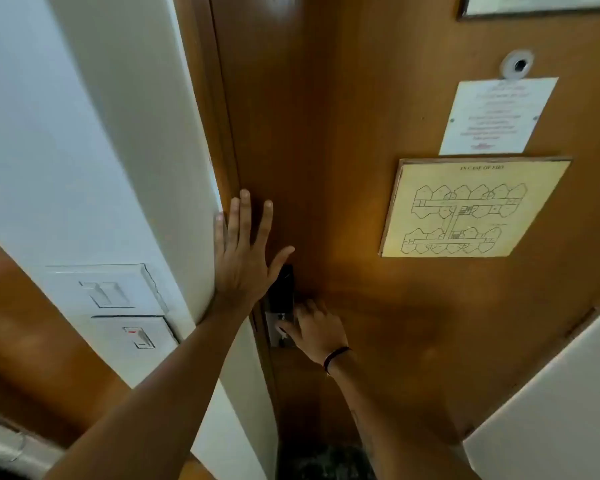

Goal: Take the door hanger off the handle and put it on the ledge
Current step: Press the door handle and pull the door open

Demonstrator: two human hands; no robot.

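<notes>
The left hand's fingers [245, 216] lie spread flat on the door [343, 133], holding nothing. The right hand [317, 329] curls at the lock plate [281, 296]; what it grips is hidden. The hanger cannot be made out.

a brown wooden door [343, 133] fills most of the view, with a round peephole [517, 65] high up, a white printed notice [497, 116] just below it and a yellow fire plan board [475, 207] under that, while the corner of a dark frame [534, 6] shows at the top right edge. to the left stands a white wall [66, 133] with two white switch plates [108, 292], one above the other, beside a brown wood panel [32, 341]. a white wall [561, 410] slants across the lower right, warm light glows on the door, and dark speckled floor [323, 462] shows at the bottom.
</notes>
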